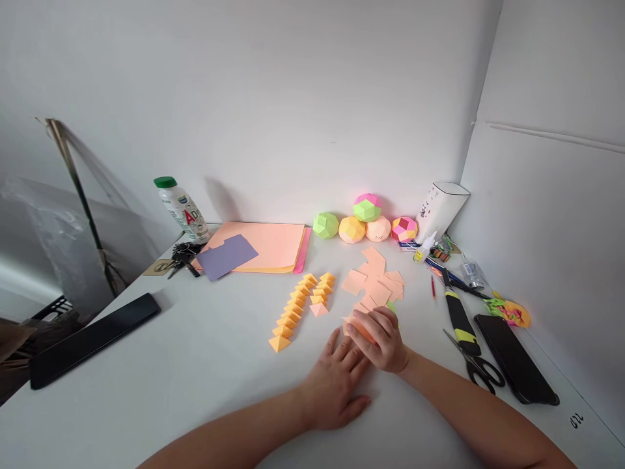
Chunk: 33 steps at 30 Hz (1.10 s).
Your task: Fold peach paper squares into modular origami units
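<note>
My left hand (336, 381) lies palm down on the table, its fingers stretched out and apart. Just beyond its fingertips, my right hand (383, 339) curls over a peach paper piece (365, 331), which shows between its fingers. How the piece is folded, and the right thumb, are hidden. Behind the right hand lies a loose pile of flat peach paper cut-outs (375, 286), with a bit of green paper (391, 305) at its edge. To the left, small folded yellow-orange paper pyramids (291, 314) form a long row, and a shorter row (323, 289) stands beside it.
Faceted paper balls (351, 229) sit along the wall. Paper sheets (263, 241), a purple card (227, 256), keys (184, 255) and a bottle (183, 208) are back left. Scissors (476, 365), a utility knife (459, 319), a glue bottle (424, 248) and a phone (515, 358) lie right.
</note>
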Available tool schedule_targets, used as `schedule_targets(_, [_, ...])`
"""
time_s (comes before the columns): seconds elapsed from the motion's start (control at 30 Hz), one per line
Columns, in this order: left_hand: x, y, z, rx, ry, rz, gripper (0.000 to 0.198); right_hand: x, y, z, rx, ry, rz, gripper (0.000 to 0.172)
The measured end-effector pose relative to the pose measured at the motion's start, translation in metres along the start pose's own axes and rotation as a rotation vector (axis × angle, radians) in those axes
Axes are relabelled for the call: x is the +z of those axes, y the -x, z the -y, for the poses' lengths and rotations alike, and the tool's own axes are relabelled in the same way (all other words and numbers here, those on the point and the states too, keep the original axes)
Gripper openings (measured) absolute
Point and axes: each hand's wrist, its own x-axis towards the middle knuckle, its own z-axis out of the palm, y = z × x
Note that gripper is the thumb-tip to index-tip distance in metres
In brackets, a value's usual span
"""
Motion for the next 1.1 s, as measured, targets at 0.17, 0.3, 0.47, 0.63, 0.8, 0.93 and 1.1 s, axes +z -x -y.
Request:
schedule_targets(0.17, [0.003, 0.002, 0.003, -0.006, -0.021, 0.003, 0.074, 0.002, -0.002, -0.001, 0.047, 0.126, 0.03, 0.024])
schedule_targets(0.3, [0.007, 0.003, 0.004, -0.002, -0.044, 0.013, 0.074, 0.005, 0.0, -0.005, 0.102, 0.172, 0.076, 0.032])
schedule_targets(0.47, [0.005, 0.004, 0.005, 0.014, -0.053, 0.031, 0.073, 0.007, 0.002, -0.01, 0.151, 0.089, 0.133, 0.029])
schedule_targets(0.63, [0.005, 0.003, 0.004, 0.016, -0.042, 0.072, 0.069, 0.009, 0.004, -0.012, 0.196, -0.015, 0.144, 0.023])
schedule_targets(0.8, [0.008, 0.003, 0.001, -0.044, -0.004, 0.01, 0.065, 0.011, 0.006, -0.014, 0.225, -0.125, 0.109, 0.022])
schedule_targets(0.93, [-0.002, 0.0, 0.005, -0.061, 0.317, -0.107, 0.054, 0.005, 0.004, -0.015, 0.097, -0.182, 0.061, 0.022])
schedule_targets(1.1, [-0.02, -0.011, 0.021, -0.388, 1.219, -0.379, 0.058, -0.004, 0.002, -0.003, -0.186, -0.215, 0.088, 0.021])
